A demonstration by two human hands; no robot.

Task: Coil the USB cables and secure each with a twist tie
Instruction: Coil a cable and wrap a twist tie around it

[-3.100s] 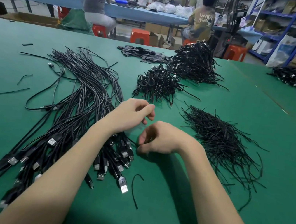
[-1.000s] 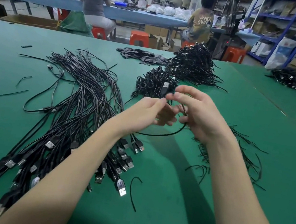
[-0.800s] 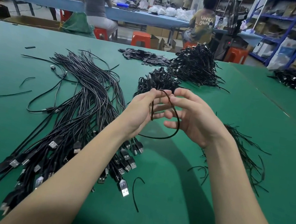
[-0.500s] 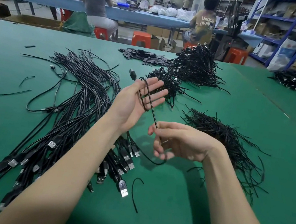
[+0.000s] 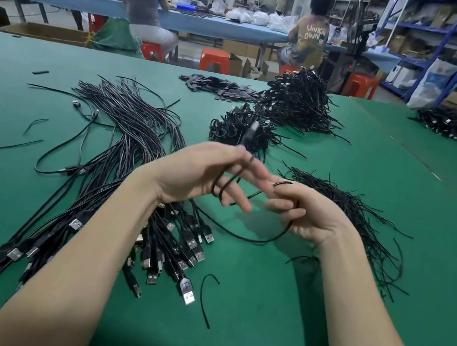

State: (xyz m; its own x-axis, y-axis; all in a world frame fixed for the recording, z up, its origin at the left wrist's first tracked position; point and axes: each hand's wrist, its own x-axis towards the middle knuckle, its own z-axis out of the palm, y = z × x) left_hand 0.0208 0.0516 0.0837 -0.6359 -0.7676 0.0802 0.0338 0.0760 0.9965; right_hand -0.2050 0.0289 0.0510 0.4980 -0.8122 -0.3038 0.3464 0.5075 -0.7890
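While half a second ago cable [image 5: 255,238] was hanging straight, left hand [image 5: 206,173] is pinching loops; right hand [image 5: 302,211], fingers curled round cable, feeding slack; coiling progressing, tie pending.

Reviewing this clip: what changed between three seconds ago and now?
Both hands rose off the table with one USB cable; the left hand holds loops wound round its fingers, the right hand feeds the slack. The uncoiled cable bundle, twist tie pile and coiled piles stayed put.
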